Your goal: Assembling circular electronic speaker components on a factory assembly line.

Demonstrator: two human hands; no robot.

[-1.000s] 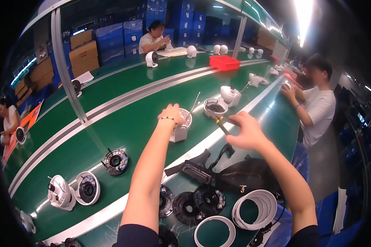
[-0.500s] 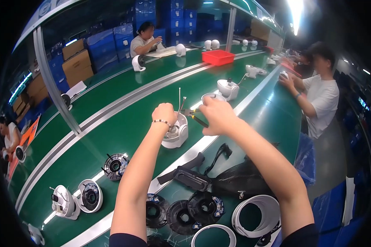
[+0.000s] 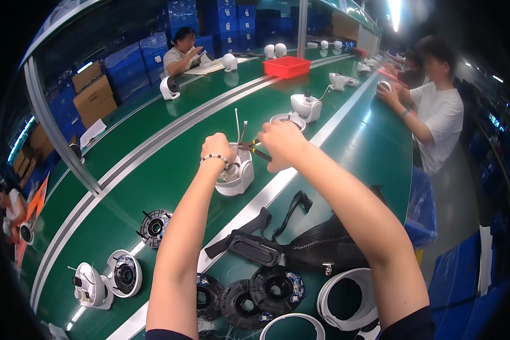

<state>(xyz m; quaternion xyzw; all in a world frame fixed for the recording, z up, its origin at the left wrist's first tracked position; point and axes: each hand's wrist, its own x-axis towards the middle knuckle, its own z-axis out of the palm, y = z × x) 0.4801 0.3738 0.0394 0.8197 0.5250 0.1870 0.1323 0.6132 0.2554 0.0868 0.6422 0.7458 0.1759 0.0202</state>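
The left hand (image 3: 218,148) grips the top of a white camera housing (image 3: 236,178) standing on the green bench (image 3: 153,181). The right hand (image 3: 281,144) is closed around small pliers (image 3: 254,148), their tips at the thin wires (image 3: 239,127) rising from the housing. Nearer lie black rings (image 3: 272,286) and white rings (image 3: 348,292).

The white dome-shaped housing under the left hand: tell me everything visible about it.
The white housing is a rounded shell, seemingly glossy plastic, standing on the green belt beside the metal rail. Its open top shows grey internals, and thin wires rise from it. The left hand grips its upper rim; the right hand holds yellow-handled pliers just above it.
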